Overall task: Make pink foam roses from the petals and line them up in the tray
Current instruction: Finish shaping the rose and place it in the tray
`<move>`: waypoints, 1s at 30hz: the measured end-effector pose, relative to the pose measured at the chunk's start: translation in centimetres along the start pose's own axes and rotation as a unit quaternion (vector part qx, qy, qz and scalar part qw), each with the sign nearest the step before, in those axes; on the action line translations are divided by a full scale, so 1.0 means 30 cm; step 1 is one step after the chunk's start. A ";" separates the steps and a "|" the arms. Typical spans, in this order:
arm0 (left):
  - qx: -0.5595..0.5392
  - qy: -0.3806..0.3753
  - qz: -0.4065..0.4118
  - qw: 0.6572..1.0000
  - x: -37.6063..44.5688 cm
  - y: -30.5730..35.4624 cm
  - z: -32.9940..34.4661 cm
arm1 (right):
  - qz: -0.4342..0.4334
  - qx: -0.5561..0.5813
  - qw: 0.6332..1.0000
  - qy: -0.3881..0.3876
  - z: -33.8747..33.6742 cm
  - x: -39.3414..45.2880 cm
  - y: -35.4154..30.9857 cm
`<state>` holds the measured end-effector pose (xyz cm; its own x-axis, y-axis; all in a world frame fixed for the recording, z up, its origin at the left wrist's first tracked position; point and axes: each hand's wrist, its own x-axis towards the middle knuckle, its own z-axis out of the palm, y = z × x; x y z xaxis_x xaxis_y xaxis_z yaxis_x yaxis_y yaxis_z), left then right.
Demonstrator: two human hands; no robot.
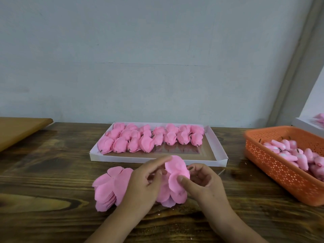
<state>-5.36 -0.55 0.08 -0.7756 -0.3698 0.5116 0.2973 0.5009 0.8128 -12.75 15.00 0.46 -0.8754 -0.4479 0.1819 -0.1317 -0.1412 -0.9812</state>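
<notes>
Head view, looking down on a dark wooden table [52, 172]. The right hand [205, 183] pinches a pink foam petal layer [177, 171] between thumb and forefinger; the left hand [143, 183] steadies the layer from the other side, its fingertips [163, 160] pressed to the upper edge, probably so that the soft sheet can be curled without slipping. The remaining fingers of both hands are loosely bent. Just left of the hands lies a stack of flat pink foam petal cut-outs [110, 188], near enough for a short reach. Beyond them, the shallow white cardboard tray [217, 149] holds finished pink foam roses [149, 137] in rows at its far side, leaving the near strip bare for further flowers. At right, an orange perforated plastic basket [280, 172] contains pale pink bud cores on short stems [294, 155], presumably rose centres. Whether a core already sits inside the held layer cannot be told, as the petals and fingers cover it. The basket and a white box behind it are cut off by the frame edge.
</notes>
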 end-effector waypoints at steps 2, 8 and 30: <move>0.076 0.012 0.061 0.995 0.002 -0.012 -0.011 | -0.007 -0.004 1.000 -0.014 0.003 0.001 0.004; 0.148 0.045 0.112 0.982 0.005 -0.040 -0.027 | -0.013 -0.009 0.999 -0.027 0.002 0.004 0.014; 0.187 -0.015 0.216 0.958 -0.005 -0.024 -0.029 | -0.010 -0.025 1.000 0.005 -0.001 0.011 0.015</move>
<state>-4.97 -1.53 -0.33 -0.6432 -0.0452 0.7644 0.3778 0.8496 0.3681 -13.12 14.81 0.07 -0.8775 -0.4358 0.2004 -0.1710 -0.1062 -0.9795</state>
